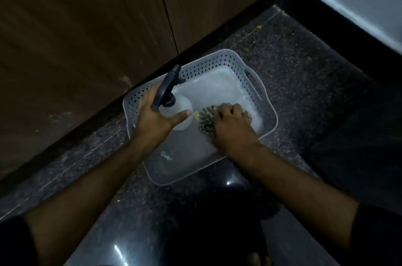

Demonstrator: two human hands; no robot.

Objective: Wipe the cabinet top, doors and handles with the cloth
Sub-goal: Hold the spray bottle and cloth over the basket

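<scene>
I'm at the gathering step: my right hand [231,123] has its fingers curled into the cloth [205,121] in the basket [219,63], frame centre. My left hand [155,113] wraps loosely round the spray bottle [177,111]. Next, I judge, lift both toward the cabinet doors [87,15], upper left.

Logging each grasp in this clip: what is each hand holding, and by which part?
The left hand grips the spray bottle around its shoulder, below the trigger head. The right hand clutches the bunched cloth from above.
</scene>
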